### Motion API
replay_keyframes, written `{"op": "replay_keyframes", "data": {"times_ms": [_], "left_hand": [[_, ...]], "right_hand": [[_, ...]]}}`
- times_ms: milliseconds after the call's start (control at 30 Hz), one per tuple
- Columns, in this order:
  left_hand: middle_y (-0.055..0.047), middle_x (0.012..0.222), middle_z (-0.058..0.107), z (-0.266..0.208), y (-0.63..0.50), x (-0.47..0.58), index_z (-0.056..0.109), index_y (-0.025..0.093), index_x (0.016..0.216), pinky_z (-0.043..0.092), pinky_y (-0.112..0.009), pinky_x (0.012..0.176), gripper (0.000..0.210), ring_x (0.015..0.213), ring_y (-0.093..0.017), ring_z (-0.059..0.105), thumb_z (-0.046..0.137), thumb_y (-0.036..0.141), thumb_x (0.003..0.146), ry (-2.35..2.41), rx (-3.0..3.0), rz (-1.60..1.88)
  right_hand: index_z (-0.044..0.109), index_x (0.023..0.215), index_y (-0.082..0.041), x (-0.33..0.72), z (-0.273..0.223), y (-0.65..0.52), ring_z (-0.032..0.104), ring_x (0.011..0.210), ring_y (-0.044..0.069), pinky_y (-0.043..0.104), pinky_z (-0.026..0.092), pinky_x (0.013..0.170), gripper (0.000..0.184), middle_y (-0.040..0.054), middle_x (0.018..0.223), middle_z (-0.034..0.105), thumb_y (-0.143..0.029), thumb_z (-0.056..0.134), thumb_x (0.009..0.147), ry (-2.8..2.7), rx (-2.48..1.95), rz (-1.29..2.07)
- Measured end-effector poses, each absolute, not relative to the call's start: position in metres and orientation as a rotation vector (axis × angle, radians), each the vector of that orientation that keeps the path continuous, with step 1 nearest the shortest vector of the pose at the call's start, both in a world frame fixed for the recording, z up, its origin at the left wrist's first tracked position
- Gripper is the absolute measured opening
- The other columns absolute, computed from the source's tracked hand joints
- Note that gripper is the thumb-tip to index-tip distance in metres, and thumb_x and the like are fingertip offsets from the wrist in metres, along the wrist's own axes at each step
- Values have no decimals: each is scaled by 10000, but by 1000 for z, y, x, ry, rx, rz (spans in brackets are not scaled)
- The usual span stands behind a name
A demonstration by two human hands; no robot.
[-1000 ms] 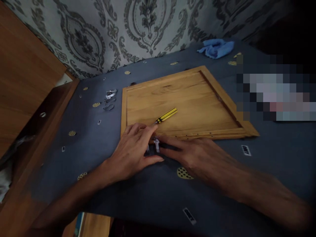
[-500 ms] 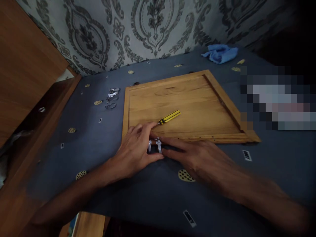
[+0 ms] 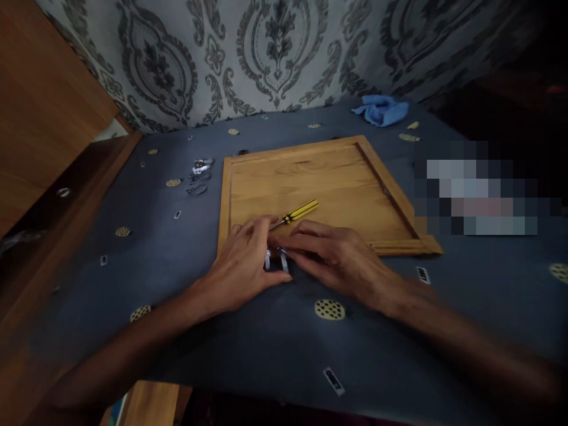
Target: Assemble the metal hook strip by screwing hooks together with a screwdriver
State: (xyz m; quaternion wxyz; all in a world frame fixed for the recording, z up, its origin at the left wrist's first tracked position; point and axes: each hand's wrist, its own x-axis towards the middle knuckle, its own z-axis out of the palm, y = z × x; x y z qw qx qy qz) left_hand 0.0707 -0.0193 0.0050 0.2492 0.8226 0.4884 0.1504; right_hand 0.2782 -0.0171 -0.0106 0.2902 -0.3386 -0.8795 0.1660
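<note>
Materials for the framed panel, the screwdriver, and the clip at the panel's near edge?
Framed panel: looks like wood, smooth finish; brown grain streaks show, though veneer is possible.
Screwdriver: handle probably plastic, yellow with black stripes; thin grey shaft looks like metal.
Clip: likely metal, bright silvery finish; exact metal or plating can't be told.

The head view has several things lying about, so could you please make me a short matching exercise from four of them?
Things:
1. Screwdriver
2. Crumpled cloth
3. Loose metal pieces
4. Wooden panel

Descriptions:
A. Grouped to the left of the panel
B. Light brown, with a raised border
C. Yellow and black handle, shaft pointing toward the left hand
D. Bright blue, farther back than the panel

Pairs: 1-C, 2-D, 3-A, 4-B
</note>
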Motion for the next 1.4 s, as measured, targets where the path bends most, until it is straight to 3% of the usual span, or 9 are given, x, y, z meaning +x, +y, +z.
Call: {"op": "replay_keyframes", "data": {"times_ms": [200,467,767,1100,1167,1300,1400], "left_hand": [[-115,1285,669,3,-18,70,413,209,1362,459,-570,1063,805,1255,-367,590,893,288,721,1297,2241,441],[-98,1181,708,0,-17,69,406,195,1386,475,-533,1044,846,1211,-351,614,907,281,710,1285,2231,471],[-119,1214,690,0,-17,70,394,183,1390,475,-552,1035,851,1212,-360,611,901,281,714,1292,2253,448],[-77,1131,706,-2,-18,69,400,208,1385,464,-532,1026,849,1170,-349,620,908,287,709,1298,2242,466],[-62,1120,711,-3,-18,69,397,220,1388,459,-533,1026,851,1154,-339,624,908,274,710,1284,2233,480],[-60,1120,708,-5,-19,68,397,216,1406,458,-522,1017,851,1145,-329,620,903,282,725,1272,2235,498],[-52,1103,707,-5,-19,67,389,222,1421,453,-513,1022,861,1152,-321,615,901,275,731,1249,2243,516]], "right_hand": [[730,1221,-218,275,-19,-15,745,969,191,355,624,852,287,83,1068,752,-180,536,1013,-2294,-902,515],[737,1172,-204,274,-27,-14,754,936,184,324,632,816,248,74,1029,759,-169,558,1004,-2272,-892,465],[744,1061,-177,273,-27,-15,752,883,183,323,626,781,210,67,969,767,-150,544,1001,-2269,-912,426],[725,1103,-209,285,-18,-13,729,824,145,250,586,724,172,34,953,759,-206,593,992,-2159,-963,470],[728,1075,-205,294,-15,-5,724,833,180,300,593,728,190,62,972,755,-245,555,1006,-2194,-1089,339],[699,1228,-194,308,-17,18,656,1166,338,533,555,971,318,164,1315,684,-273,492,1000,-2413,-1249,69],[704,1222,-183,312,-21,30,659,1126,335,540,547,973,336,163,1255,707,-236,483,975,-2486,-1245,108]]}}
